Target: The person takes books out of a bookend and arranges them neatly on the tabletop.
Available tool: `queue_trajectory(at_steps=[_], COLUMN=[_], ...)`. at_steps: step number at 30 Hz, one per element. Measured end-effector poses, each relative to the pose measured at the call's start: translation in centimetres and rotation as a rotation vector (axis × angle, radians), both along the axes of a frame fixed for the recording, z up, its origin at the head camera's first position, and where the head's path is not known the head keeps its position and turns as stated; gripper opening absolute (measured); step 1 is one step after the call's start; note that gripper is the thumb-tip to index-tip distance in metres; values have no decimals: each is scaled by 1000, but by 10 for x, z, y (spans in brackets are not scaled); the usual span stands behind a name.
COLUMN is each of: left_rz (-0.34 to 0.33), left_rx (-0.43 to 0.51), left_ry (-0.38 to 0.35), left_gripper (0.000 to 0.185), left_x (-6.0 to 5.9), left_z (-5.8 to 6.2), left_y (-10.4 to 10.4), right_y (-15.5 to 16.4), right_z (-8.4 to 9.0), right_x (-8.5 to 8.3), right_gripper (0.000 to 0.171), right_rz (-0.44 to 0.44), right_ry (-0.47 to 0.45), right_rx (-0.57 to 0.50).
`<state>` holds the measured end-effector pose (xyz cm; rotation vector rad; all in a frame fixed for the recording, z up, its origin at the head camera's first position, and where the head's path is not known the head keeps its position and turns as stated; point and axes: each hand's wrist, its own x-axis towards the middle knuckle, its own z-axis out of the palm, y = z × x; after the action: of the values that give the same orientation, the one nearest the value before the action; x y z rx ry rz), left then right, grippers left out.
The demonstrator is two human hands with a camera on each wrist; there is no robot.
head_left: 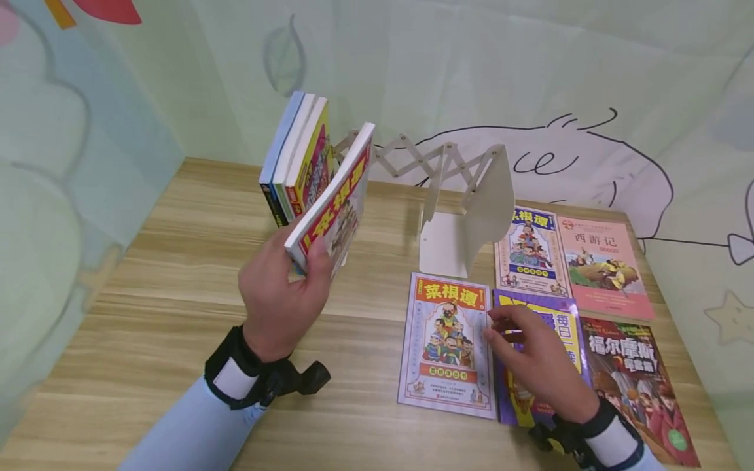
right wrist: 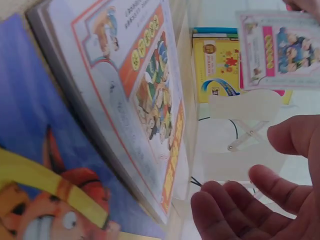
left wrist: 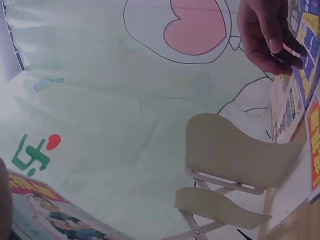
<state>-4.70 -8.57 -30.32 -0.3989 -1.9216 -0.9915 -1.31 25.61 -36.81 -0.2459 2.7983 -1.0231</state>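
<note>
- The wooden table (head_left: 177,275) was seen with a wide bare part on its left and front, and a green cloth wall (head_left: 88,163) was hung close along its left and back edges.
- A white folding book stand (head_left: 465,209) was stood near the back edge, with an open gap left between its end plate and the standing books (head_left: 294,163).
- Those three or so books were stood upright at the left end of the stand, with their spines turned to the front.
- Five flat books were laid face up on the right side, close together; the purple book (head_left: 542,314) was placed just beside the white-bordered book (head_left: 448,347).
- A red and yellow book (head_left: 336,196) was held up in the air, just in front of the standing books.
- Its long side was pointed up and away, tilted a little to the right, and its cover was turned to the right.
- The left hand (head_left: 283,294) was raised above the table, and its fingers and thumb were curled round the bottom corner of that book.
- The right hand (head_left: 536,360) was kept low over the purple book, with its fingers loosely bent and spread and nothing gripped; the fingertips were set near the edge of the white-bordered book.
</note>
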Motion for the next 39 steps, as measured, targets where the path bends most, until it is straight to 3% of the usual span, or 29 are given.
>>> queue_trajectory(at_steps=[3, 6, 10, 16, 21, 25, 28, 31, 36, 39], left_rz=[-28, -101, -291, -597, -751, -816, -821, -818, -873, -870], left_rx=[28, 28, 26, 128, 202, 224, 232, 264, 293, 270], left_ry=[21, -23, -162, -450, -597, -671, -732, -794, -899, -1008], left_gripper=[47, 49, 48, 28, 24, 24, 26, 29, 39, 43], left_x=[9, 16, 20, 24, 25, 26, 27, 25, 17, 11], left_z=[9, 12, 10, 1, -4, -8, -9, -11, -17, -23], left_y=[2, 4, 5, 13, 24, 30, 32, 31, 20, 16], right_y=[1, 0, -2, -8, -14, -18, -19, -18, -16, -14], right_z=[2, 5, 9, 18, 22, 22, 21, 19, 14, 12], right_x=[-1, -2, -1, 3, 7, 11, 13, 13, 13, 11], right_gripper=[38, 41, 49, 66, 71, 53, 42, 40, 38, 36], right_rz=[21, 40, 67, 177, 265, 264, 257, 260, 257, 237], right_ry=[50, 74, 96, 92, 8, -4, 2, 3, 33, 55], right_rx=[-47, -98, -178, -343, -454, -436, -421, -445, -452, -437])
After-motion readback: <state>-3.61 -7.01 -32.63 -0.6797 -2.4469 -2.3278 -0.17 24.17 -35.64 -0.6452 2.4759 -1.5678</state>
